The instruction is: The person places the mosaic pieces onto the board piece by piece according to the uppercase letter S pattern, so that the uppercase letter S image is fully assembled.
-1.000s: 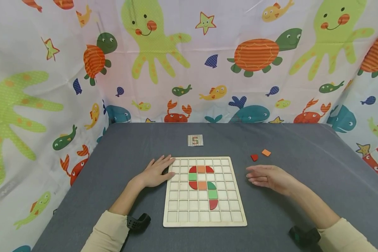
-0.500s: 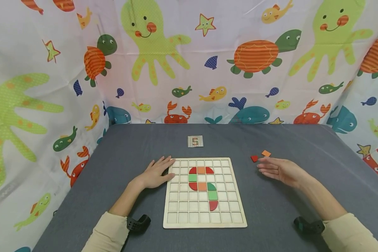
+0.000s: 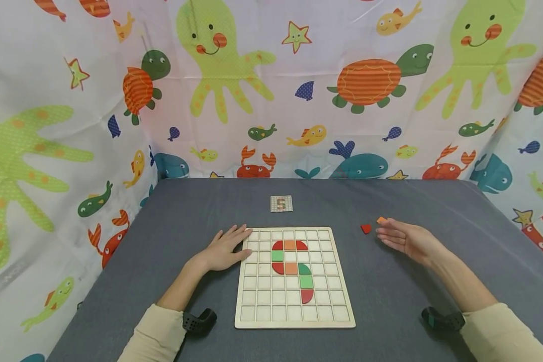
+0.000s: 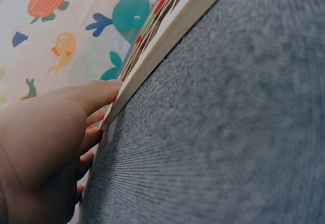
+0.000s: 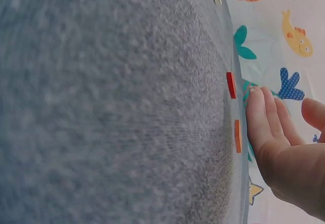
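Observation:
A pale wooden grid board (image 3: 271, 296) lies on the table, with red, orange and green tiles (image 3: 305, 281) set in an S-like figure. My left hand (image 3: 224, 251) rests at its upper left edge, fingers spread; in the left wrist view the thumb (image 4: 104, 93) touches the board's side. To the right of the board, my right hand (image 3: 412, 242) hovers over the table with extended fingers and nothing in its grasp. An orange square tile (image 3: 381, 220) is partly hidden by its fingertips in the head view. Just left of that lies a loose red tile (image 3: 365, 229).
Behind the board lies a small card (image 3: 281, 203) printed with a grid and an S pattern. Grey cloth (image 3: 199, 201) covers the table. A sea-animal curtain (image 3: 271, 75) hangs along the back and both sides.
My right hand has moved right and away from me, from beside the board to the orange tile, whose near part it now covers. My left hand has stayed on the board.

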`<move>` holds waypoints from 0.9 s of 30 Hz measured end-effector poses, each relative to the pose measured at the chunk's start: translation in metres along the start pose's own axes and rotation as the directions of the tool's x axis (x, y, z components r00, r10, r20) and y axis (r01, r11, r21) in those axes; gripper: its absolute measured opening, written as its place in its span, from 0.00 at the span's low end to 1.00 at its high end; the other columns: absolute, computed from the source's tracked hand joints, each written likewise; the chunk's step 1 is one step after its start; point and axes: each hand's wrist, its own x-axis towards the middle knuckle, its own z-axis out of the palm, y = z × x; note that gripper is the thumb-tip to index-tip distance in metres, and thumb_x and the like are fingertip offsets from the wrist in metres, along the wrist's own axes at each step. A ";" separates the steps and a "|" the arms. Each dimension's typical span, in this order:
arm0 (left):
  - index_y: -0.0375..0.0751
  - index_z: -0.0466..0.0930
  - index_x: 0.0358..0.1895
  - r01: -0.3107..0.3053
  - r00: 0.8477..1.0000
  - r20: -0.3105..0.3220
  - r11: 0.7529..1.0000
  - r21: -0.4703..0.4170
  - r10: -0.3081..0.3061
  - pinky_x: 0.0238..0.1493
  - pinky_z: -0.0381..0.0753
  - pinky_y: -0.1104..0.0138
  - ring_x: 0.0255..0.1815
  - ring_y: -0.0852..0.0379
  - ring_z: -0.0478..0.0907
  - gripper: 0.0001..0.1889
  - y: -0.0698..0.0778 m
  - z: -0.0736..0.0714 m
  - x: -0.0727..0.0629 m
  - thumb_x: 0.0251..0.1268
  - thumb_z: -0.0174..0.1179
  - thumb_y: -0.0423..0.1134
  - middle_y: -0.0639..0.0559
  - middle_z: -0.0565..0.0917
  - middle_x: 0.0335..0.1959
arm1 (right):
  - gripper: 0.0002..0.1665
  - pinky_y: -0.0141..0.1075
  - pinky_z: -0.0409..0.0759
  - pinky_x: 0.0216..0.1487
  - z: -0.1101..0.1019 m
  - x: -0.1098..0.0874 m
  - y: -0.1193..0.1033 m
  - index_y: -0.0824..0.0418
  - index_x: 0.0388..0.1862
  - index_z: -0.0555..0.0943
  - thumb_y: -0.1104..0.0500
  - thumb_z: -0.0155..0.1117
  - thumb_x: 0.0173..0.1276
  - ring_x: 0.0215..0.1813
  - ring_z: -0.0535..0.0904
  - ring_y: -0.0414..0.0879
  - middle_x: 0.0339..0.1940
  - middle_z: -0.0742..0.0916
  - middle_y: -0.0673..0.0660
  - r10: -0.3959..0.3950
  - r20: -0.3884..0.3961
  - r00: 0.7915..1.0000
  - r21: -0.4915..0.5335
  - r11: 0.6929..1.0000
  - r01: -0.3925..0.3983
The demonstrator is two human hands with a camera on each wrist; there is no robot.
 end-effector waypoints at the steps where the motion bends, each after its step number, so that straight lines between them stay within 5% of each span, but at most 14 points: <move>1: 0.38 0.54 0.74 -0.001 1.000 0.002 1.000 0.001 0.001 0.67 0.37 0.39 0.74 0.37 0.42 0.35 0.000 0.000 0.000 0.72 0.50 0.52 0.38 0.53 0.74 | 0.22 0.38 0.75 0.55 -0.001 0.000 0.000 0.66 0.62 0.69 0.54 0.51 0.76 0.49 0.82 0.43 0.45 0.86 0.52 -0.005 -0.007 1.000 -0.001 1.000 0.005; 4: 0.39 0.53 0.75 0.007 1.000 0.013 1.000 0.002 -0.007 0.67 0.36 0.40 0.75 0.39 0.41 0.34 -0.001 -0.001 0.001 0.73 0.49 0.52 0.40 0.52 0.75 | 0.27 0.37 0.76 0.55 -0.003 0.001 0.000 0.67 0.64 0.63 0.53 0.52 0.75 0.49 0.82 0.42 0.44 0.86 0.50 -0.019 -0.043 0.999 0.001 1.000 0.019; 11: 0.40 0.54 0.75 0.009 1.000 0.015 1.000 -0.003 -0.009 0.67 0.36 0.40 0.75 0.40 0.42 0.34 0.000 -0.001 0.001 0.73 0.49 0.53 0.40 0.53 0.75 | 0.11 0.36 0.77 0.53 -0.011 0.007 -0.001 0.57 0.43 0.81 0.52 0.56 0.73 0.47 0.82 0.43 0.42 0.86 0.50 -0.025 -0.103 0.994 0.080 0.996 0.033; 18: 0.39 0.54 0.74 0.006 1.000 0.013 1.000 -0.009 -0.006 0.67 0.36 0.40 0.75 0.39 0.42 0.34 0.003 -0.001 0.000 0.72 0.50 0.52 0.39 0.53 0.74 | 0.12 0.34 0.77 0.52 -0.016 0.013 0.002 0.55 0.42 0.82 0.51 0.54 0.74 0.47 0.82 0.41 0.42 0.85 0.48 -0.045 -0.106 0.993 0.064 0.997 0.052; 22: 0.39 0.54 0.74 0.010 1.000 0.014 1.000 -0.007 -0.010 0.67 0.36 0.40 0.75 0.39 0.42 0.34 0.004 -0.002 0.000 0.72 0.50 0.52 0.39 0.53 0.74 | 0.18 0.33 0.77 0.51 -0.017 0.017 0.002 0.61 0.56 0.76 0.52 0.53 0.74 0.47 0.81 0.39 0.41 0.85 0.46 -0.055 -0.113 0.992 0.028 0.998 0.058; 27: 0.39 0.55 0.74 0.006 1.000 0.009 1.000 -0.014 -0.006 0.67 0.36 0.40 0.75 0.38 0.42 0.34 0.003 -0.002 -0.001 0.72 0.50 0.52 0.39 0.54 0.74 | 0.38 0.31 0.76 0.51 -0.017 0.024 0.002 0.73 0.73 0.51 0.54 0.52 0.75 0.46 0.79 0.35 0.41 0.83 0.42 -0.069 -0.131 0.989 -0.078 0.995 0.059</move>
